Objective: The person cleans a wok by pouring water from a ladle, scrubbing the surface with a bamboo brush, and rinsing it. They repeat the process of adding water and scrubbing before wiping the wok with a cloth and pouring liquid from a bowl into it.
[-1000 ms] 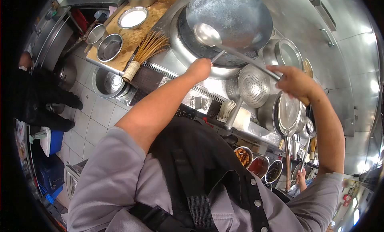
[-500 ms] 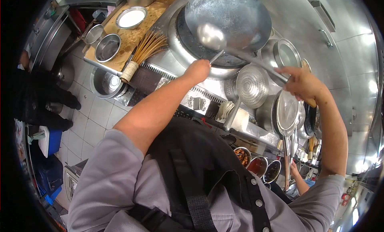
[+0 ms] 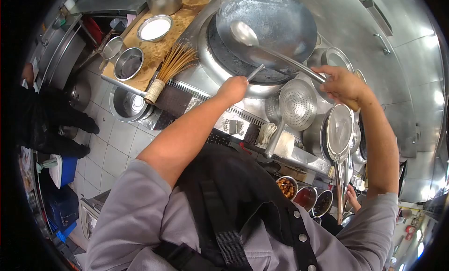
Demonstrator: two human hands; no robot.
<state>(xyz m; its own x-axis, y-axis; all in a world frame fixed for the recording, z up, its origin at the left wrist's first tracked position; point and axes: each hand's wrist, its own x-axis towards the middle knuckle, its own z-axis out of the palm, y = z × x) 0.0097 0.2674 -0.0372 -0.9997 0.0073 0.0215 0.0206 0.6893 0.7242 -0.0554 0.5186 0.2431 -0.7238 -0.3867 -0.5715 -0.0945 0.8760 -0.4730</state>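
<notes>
A large dark wok sits tilted over the round burner at the top. My left hand is closed around a metal handle at the wok's near side. In my right hand is the long handle of a ladle; the fingers wrap it, with the index finger stretched along it. The ladle's bowl is over the wok's inside. Right of the burner lies a perforated strainer, its handle towards me.
A wooden board bears a bowl of white contents, a metal bowl and a bamboo brush. Mesh strainers rest at right, above food containers. A person stands at left; another person's hand shows lower right.
The ladle's bowl has moved up and slightly left over the wok. My right hand has shifted a little left and looks more firmly closed. The view has shifted slightly.
</notes>
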